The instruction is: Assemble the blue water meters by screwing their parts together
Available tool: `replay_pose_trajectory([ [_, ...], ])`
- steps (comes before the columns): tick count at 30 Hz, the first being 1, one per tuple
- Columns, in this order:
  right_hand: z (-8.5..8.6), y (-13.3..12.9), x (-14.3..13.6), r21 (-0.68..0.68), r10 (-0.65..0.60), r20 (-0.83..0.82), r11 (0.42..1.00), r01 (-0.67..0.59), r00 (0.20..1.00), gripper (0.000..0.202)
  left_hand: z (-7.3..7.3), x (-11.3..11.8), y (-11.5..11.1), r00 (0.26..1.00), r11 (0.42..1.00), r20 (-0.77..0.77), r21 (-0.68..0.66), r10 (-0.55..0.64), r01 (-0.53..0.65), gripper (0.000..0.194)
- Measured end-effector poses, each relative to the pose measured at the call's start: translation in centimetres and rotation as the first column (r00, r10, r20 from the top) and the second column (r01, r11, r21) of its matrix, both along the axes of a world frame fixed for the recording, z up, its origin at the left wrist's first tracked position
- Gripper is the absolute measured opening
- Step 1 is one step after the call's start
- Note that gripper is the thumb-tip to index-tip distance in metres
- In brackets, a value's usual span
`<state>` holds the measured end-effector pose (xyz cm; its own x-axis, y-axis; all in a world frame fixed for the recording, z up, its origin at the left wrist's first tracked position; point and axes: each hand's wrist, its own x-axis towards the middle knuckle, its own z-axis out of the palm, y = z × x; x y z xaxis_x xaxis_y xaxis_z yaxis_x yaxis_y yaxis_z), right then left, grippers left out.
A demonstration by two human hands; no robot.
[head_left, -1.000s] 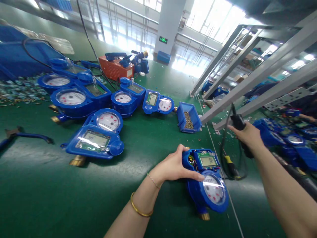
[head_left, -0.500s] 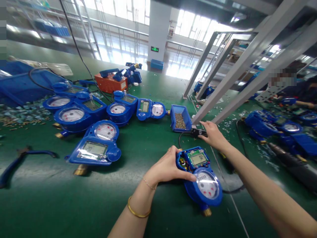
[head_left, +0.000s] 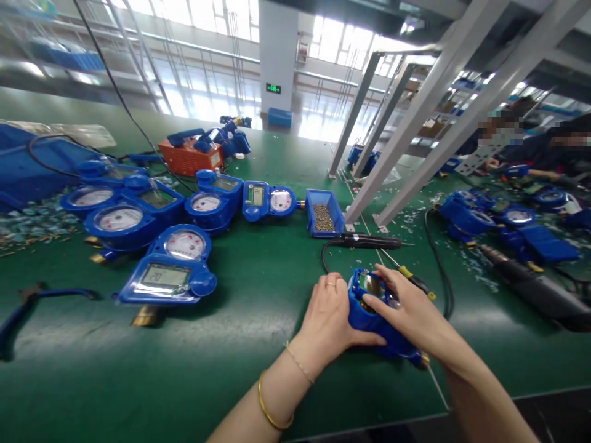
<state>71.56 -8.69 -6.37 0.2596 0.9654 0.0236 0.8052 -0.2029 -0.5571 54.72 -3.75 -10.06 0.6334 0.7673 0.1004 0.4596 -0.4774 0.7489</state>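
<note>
A blue water meter [head_left: 357, 314] is held between both hands over the green bench, tilted on its side, with its electronics compartment uncovered. My left hand [head_left: 325, 317] wraps around the near left side of its housing. My right hand [head_left: 413, 311] grips the other side, thumb and fingers around the small display [head_left: 369, 283]. Much of the meter's dial is hidden by my right hand. Just beyond lies a black electric screwdriver [head_left: 372, 240], apart from both hands. A screwdriver with a yellow and black handle [head_left: 415, 283] rests behind my right hand.
A blue bin [head_left: 325, 233] of small screws stands beyond the electric screwdriver, near metal posts [head_left: 401, 123]. Several finished-looking meters [head_left: 184, 243] lie left, with pliers [head_left: 41, 292]. At right are a heat gun [head_left: 530, 289], more meters [head_left: 517, 215] and a person.
My right hand has let go of the electric screwdriver, which now lies on the bench, and has come onto the meter. The meter has been tipped onto its side.
</note>
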Motion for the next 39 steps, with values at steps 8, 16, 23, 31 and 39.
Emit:
replay_pose_trajectory([
  [8, 0.1, 0.5, 1.1, -0.038, 0.042, -0.196, 0.998, -0.051, 0.980, 0.083, -1.9, -1.4, 3.0, 0.916, 0.829, 0.313, -0.419, -0.251, 0.370, 0.150],
  [16, 0.1, 0.3, 0.6, 0.091, 0.063, -0.204, 0.995, -0.045, 0.977, 0.063, -3.5, -0.1, 2.1, 0.921, 0.915, 0.340, -0.279, -0.191, 0.293, 0.139],
  [23, -0.1, -0.5, 0.4, 0.113, 0.079, -0.162, 0.992, -0.061, 0.984, 0.059, -3.8, -0.1, 2.0, 0.911, 0.926, 0.359, -0.231, -0.204, 0.299, 0.133],
  [31, 0.0, 0.1, 0.2, 0.080, 0.159, -0.063, 0.985, -0.154, 0.985, 0.086, -3.9, -0.2, 1.7, 0.899, 0.942, 0.362, -0.131, -0.245, 0.309, 0.127],
  [39, -0.8, -1.6, 0.3, 0.351, 0.216, 0.049, 0.910, -0.220, 0.975, 0.062, -3.2, 0.1, 1.8, 0.868, 0.948, 0.403, 0.003, -0.291, 0.317, 0.118],
])
